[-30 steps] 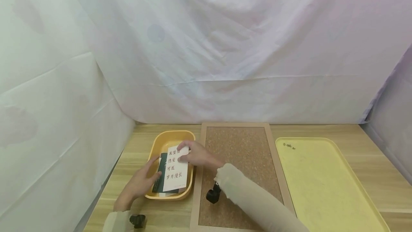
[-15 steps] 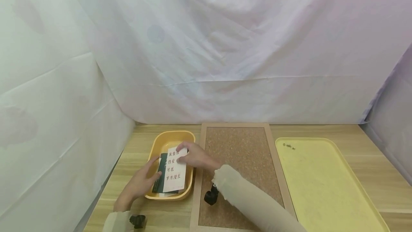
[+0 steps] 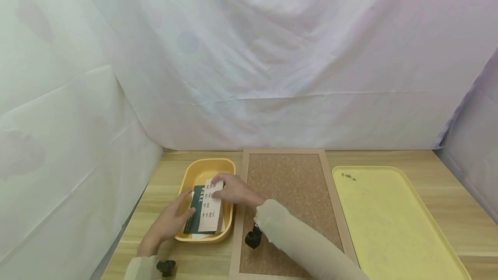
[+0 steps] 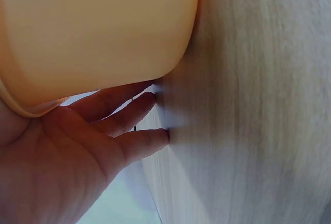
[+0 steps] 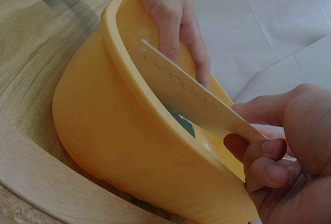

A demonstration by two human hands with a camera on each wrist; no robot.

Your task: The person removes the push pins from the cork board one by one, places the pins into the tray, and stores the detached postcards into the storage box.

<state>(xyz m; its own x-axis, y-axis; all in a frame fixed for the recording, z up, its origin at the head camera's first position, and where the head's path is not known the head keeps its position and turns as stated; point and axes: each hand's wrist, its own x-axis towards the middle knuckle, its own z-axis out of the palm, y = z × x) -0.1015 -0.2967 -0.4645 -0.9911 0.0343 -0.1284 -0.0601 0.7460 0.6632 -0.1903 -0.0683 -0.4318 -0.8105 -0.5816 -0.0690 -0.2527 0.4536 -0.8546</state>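
A white card (image 3: 210,215) with vertical rows of handwritten-style characters is pinched between my right hand's (image 3: 236,190) thumb and fingers, tilted above the yellow plastic basin (image 3: 202,171). In the right wrist view the card's (image 5: 178,89) back shows a row of small circles. Beneath it in the basin lie a dark green card (image 3: 196,211) with pale writing and other pale cards, partly covered. My left hand (image 3: 168,221) holds the basin's left rim, thumb inside; in the left wrist view its fingers (image 4: 126,118) stretch down along the outer wall.
Right of the basin lies a cork board (image 3: 288,176) in a wooden frame, partly under the right forearm. Farther right is a yellow tray (image 3: 389,211) with several small dark pieces (image 3: 348,176) at its far left corner. White curtains surround the wooden table (image 3: 194,262).
My right hand has shifted slightly left, and the white card has tilted, so its face looks narrower. More of the green card shows. The left hand stays in place.
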